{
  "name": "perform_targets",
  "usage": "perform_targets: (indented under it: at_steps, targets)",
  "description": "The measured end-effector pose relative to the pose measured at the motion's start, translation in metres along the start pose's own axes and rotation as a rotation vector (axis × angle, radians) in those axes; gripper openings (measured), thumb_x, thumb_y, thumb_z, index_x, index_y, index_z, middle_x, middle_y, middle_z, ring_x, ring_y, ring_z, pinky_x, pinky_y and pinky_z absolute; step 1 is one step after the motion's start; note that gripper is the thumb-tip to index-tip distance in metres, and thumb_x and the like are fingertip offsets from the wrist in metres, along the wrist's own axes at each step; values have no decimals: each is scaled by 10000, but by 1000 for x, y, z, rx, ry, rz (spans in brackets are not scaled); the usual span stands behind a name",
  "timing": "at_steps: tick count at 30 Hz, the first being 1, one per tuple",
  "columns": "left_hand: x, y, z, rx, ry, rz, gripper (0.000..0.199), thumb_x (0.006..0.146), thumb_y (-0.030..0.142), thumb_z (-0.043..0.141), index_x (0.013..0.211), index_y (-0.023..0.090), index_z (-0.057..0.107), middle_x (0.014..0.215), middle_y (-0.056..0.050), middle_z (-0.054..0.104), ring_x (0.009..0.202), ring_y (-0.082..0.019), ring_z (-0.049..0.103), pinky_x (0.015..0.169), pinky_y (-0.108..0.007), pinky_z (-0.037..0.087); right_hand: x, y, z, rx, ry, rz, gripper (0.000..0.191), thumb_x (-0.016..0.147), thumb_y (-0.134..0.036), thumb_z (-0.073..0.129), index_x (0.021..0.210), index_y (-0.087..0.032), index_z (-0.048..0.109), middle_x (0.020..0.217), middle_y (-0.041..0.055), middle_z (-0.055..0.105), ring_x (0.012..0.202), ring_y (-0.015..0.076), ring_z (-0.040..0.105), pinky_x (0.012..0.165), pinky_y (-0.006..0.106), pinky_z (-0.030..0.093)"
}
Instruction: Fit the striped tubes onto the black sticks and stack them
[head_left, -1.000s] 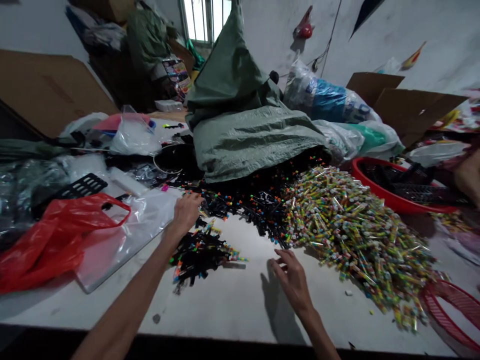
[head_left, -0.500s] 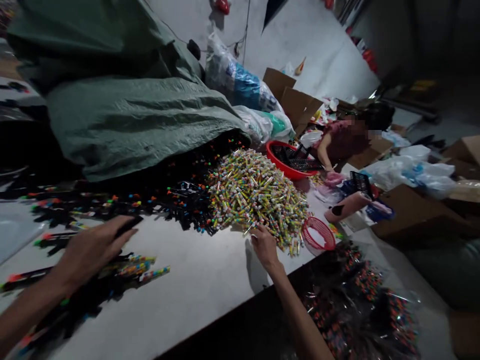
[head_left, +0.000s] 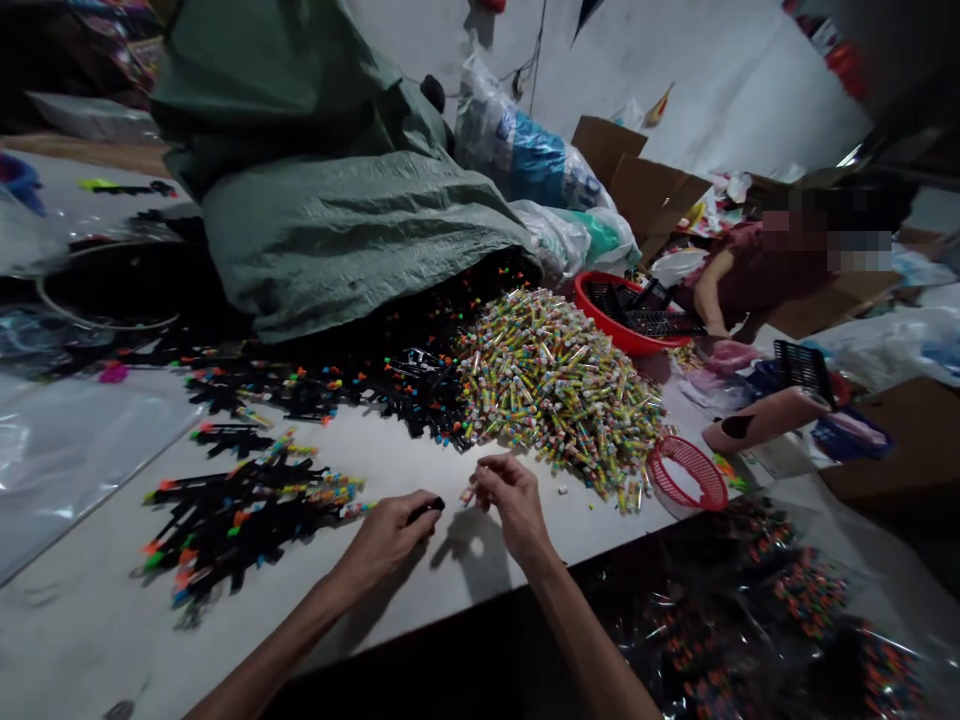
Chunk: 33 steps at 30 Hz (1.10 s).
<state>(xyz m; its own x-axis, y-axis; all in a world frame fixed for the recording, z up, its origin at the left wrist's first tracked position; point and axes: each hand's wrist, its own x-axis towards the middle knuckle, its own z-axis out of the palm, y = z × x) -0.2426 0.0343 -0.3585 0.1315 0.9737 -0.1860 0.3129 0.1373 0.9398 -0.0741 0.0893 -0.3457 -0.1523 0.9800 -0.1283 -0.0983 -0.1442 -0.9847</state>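
Left hand has come nearer right hand, bench front edge | left grips black piece | right pinches small tube | bag print unreadable

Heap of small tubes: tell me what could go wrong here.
The loose heap of tubes might slide if the right hand brushes it. The red basket stands by the near edge of the table, so a bump could tip it off. The small piece pinched in that hand could drop.
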Motion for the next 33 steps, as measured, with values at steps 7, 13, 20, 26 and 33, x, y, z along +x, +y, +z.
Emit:
perform_targets:
  at_steps: [7,13,20,26,33]
  targets:
    - [-16,11,-13,402,2,110,268,856,323,397,831,250,654,727,-9,652,671,-174,566,606,-253,308,-18,-3,19,153,-218,167,326,607,-289,757,816,-150,551,621,-17,623,506,112,581,472,205,441]
    - [-23,8,-16,478,9,114,284,868,321,385,752,230,627,701,-10,635,679,-176,567,606,-249,304,-22,-8,18,106,-264,194,283,612,-304,763,771,-134,601,619,7,653,518,121,611,505,212,467]
    - [-23,2,-19,585,42,265,261,879,312,412,789,242,646,738,-19,657,659,-172,554,616,-268,288,-21,-6,24,63,-300,228,273,633,-358,742,725,-108,684,547,31,647,491,117,594,513,215,467]
    - [-29,1,-23,589,-62,340,296,898,289,382,747,203,622,704,-23,644,669,-161,543,654,-282,294,-28,-18,23,-73,-434,187,267,670,-377,707,677,-113,667,528,8,615,459,107,566,489,213,445]
    - [-39,-9,-27,591,-21,378,314,889,314,409,683,181,605,641,-25,628,618,-148,517,692,-292,345,-30,-8,31,-336,-512,228,334,719,-436,620,568,-142,570,406,-42,484,322,71,432,338,170,310]
